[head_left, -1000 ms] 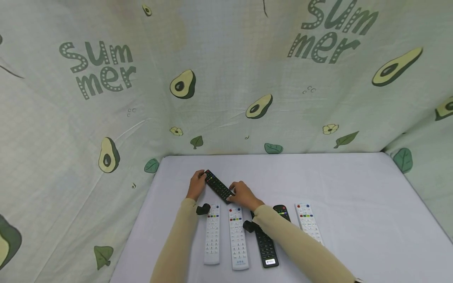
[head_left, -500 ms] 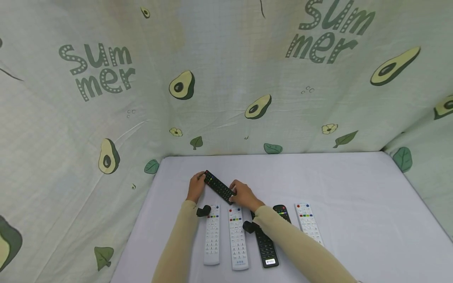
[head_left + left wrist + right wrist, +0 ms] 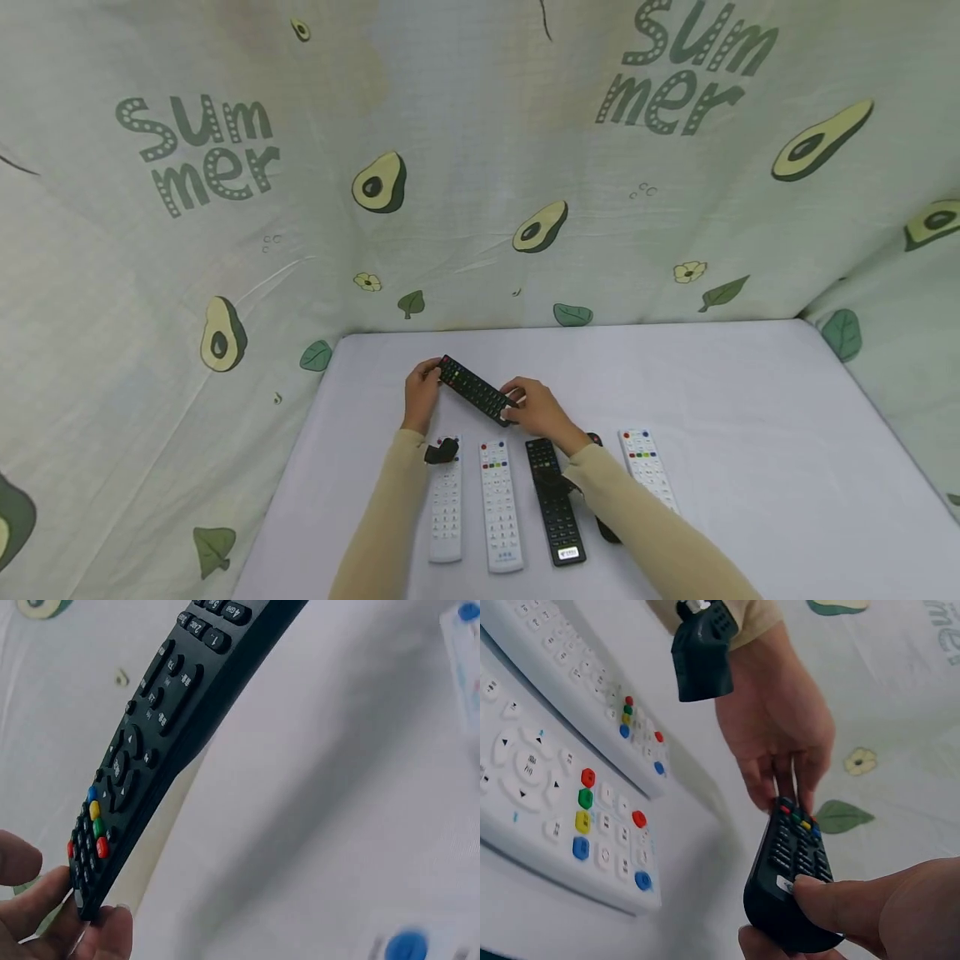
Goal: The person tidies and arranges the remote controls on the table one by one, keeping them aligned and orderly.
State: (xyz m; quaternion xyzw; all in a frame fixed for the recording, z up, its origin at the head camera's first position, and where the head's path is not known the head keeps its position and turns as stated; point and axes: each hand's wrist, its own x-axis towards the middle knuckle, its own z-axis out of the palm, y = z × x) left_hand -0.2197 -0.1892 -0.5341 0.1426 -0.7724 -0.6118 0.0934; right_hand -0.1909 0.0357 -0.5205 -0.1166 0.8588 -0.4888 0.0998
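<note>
A black remote control (image 3: 474, 390) is held slanted above the table between both hands, its shadow falling on the cloth in the left wrist view. My left hand (image 3: 422, 393) holds the end with the red button; in the left wrist view its fingers (image 3: 45, 904) lie against that end and the thumb stands apart. My right hand (image 3: 542, 410) pinches the opposite end, thumb (image 3: 840, 900) on top by a white label and fingers underneath. Below the hands lie two white remotes, one left (image 3: 446, 517) and one beside it (image 3: 501, 512), and a black remote (image 3: 558, 517).
Another black remote (image 3: 609, 533) lies mostly hidden under the right sleeve (image 3: 660, 533). A white remote (image 3: 647, 467) is farther right, its lower end covered by that sleeve. White cloth covers the table (image 3: 787, 450); a printed curtain (image 3: 465, 167) hangs behind it.
Both hands and the held black remote have shifted slightly right, and the remote lies a little flatter across the view. The right forearm now uncovers more of the black remote below.
</note>
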